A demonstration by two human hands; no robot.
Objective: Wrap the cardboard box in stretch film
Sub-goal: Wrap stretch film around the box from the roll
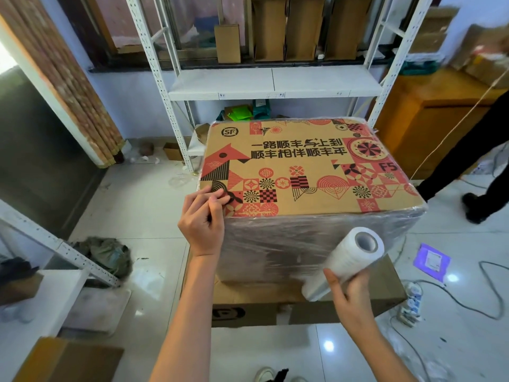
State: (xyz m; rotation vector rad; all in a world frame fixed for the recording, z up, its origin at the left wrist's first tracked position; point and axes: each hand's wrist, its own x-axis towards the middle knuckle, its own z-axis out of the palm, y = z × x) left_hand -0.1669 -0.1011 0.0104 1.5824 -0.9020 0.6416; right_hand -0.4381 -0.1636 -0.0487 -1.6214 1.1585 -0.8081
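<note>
Cardboard box (303,172) stood on a flattened carton (275,307), film already round its sides. My left hand (205,216) pinched at its near-left top corner; my right hand (347,293), nearer the front face, clasped the film roll (347,264), axis tilted up-right.
</note>
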